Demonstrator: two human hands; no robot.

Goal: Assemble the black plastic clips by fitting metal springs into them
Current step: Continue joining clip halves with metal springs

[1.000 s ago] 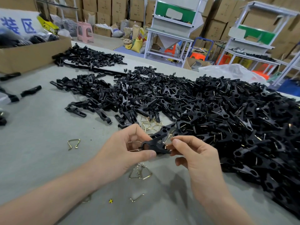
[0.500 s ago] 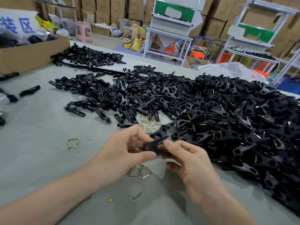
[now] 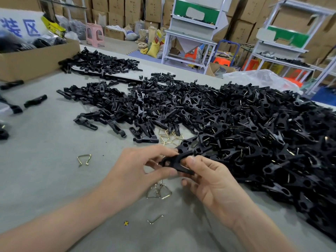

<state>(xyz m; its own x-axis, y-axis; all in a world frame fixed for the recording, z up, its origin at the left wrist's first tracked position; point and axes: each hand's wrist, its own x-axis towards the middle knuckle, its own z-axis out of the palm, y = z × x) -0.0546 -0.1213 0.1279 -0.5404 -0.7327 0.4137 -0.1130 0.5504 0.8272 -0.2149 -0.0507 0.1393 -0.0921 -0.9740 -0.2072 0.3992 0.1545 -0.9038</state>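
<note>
Black plastic clip (image 3: 177, 162) held at lower centre of the frame over the grey worktop (image 3: 45, 170), long axis near horizontal, ringed end toward frame left. We find the left hand (image 3: 138, 171) and right hand (image 3: 214, 184) both pinching it. Cardboard box (image 3: 36, 60), upper left, holds dark bagged goods. Triangular brass-coloured wire springs (image 3: 158, 192) lie beneath.
</note>
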